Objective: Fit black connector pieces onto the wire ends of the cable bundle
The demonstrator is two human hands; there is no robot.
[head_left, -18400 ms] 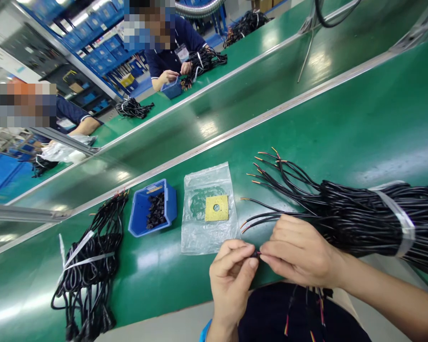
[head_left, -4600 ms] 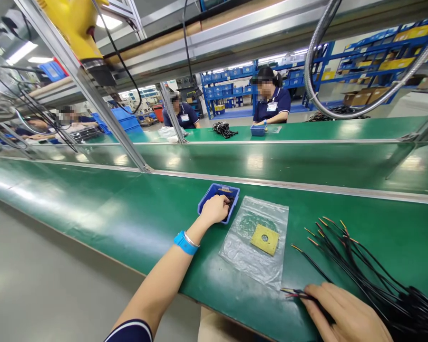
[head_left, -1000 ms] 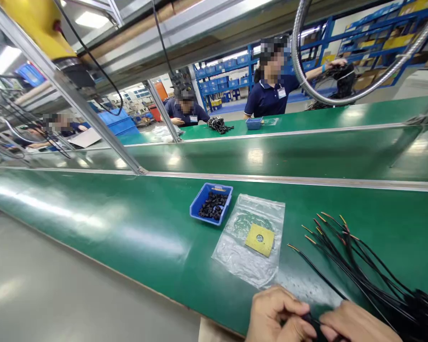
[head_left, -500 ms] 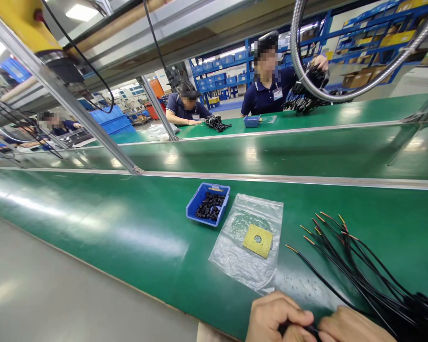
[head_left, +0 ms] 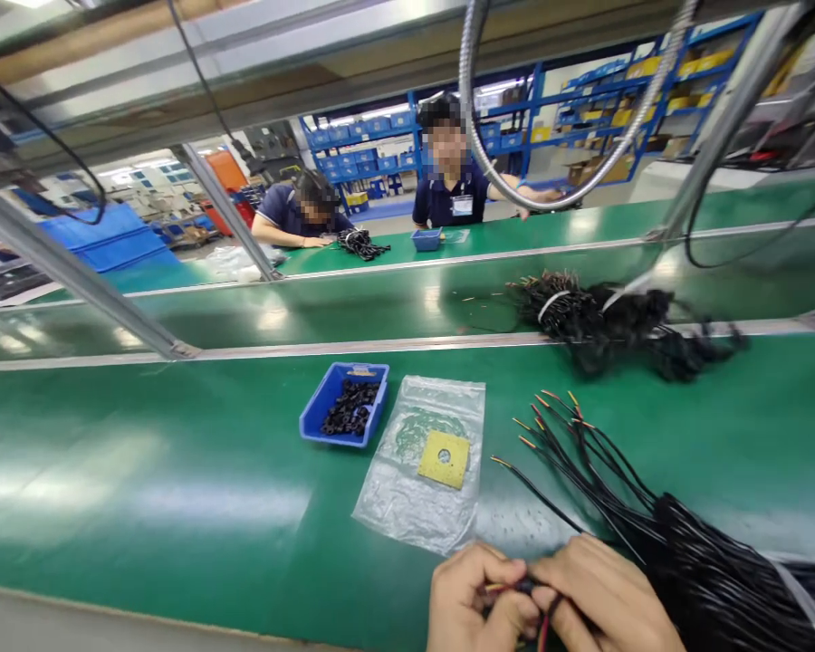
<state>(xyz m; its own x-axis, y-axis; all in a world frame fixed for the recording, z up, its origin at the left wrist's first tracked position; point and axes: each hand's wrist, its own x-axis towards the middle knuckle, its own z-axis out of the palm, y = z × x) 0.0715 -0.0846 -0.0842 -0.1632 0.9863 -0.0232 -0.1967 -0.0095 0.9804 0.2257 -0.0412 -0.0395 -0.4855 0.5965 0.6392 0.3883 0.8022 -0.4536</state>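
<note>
At the lower edge, my left hand (head_left: 475, 602) pinches a black cable (head_left: 526, 585) from which thin red and yellow wires show. My right hand (head_left: 601, 593) is closed on the same cable, its fingertips almost meeting the left ones. A small black piece sits between the fingertips, partly hidden. Right of my hands lies a thick bundle of black cables (head_left: 713, 561), its stripped, coloured ends pointing up and left. Ahead of my left hand, a yellow square pad with a round hole (head_left: 444, 458) rests on a clear plastic bag (head_left: 407, 507).
A blue bin (head_left: 311, 426) of small black parts stands left of the bag. Another tied cable bundle (head_left: 584, 312) lies across the metal rail ahead, partly blurred. Two co-workers (head_left: 452, 186) sit across the bench. A metal hose (head_left: 472, 91) loops overhead.
My view has turned right. A tied cable bundle now lies across the rail, and the facing co-worker's raised hand with cables has come down. Red and yellow wires now show between my hands.
</note>
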